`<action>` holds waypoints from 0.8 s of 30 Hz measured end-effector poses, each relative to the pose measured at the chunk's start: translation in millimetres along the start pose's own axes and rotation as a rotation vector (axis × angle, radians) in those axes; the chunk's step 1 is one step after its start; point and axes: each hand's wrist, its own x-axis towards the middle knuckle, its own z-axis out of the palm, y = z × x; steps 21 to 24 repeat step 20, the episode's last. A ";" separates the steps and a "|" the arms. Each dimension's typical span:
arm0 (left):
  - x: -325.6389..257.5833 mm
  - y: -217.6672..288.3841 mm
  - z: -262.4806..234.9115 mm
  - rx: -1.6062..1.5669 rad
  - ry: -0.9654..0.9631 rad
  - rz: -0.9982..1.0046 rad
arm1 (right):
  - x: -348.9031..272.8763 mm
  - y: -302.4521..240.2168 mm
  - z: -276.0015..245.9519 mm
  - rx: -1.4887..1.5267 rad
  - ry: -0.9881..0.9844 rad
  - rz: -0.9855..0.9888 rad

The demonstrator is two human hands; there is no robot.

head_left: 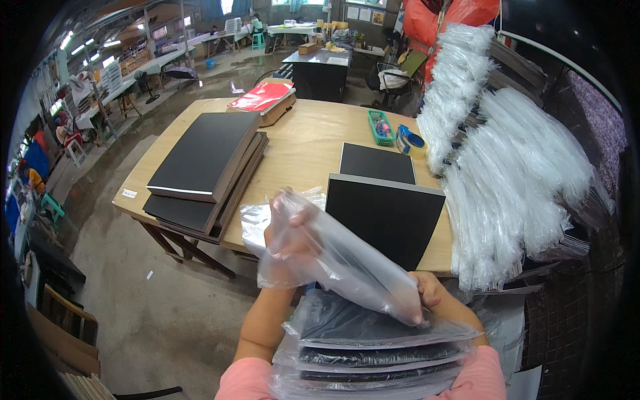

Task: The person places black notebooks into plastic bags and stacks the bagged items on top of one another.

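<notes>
My left hand (288,235) is inside a clear plastic bag (337,257), fingers spread and pushing it open from within. My right hand (427,291) pinches the bag's lower right end. The bag hangs just above a stack of bagged black boards (373,357) close to my body. On the wooden table (303,143) beyond lies a bare black board (387,217) with a grey edge, and another black board (377,163) behind it.
A tall stack of black boards (203,163) fills the table's left side. A red folder on a box (261,99), a green basket (381,127) and a blue tape dispenser (408,140) sit at the far edge. Bundles of clear bags (500,173) hang at the right.
</notes>
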 end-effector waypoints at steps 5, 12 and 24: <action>0.6 8.6 8.9 0.550 0.254 -0.106 | -28.3 4.7 31.0 -0.001 0.759 -0.231; 22.4 0.8 -16.9 2.638 0.848 -0.159 | -74.5 -34.6 1.3 -0.766 1.804 -0.184; 14.7 -6.0 39.3 3.022 0.328 -0.472 | -56.9 -69.5 1.2 -1.976 1.428 -0.040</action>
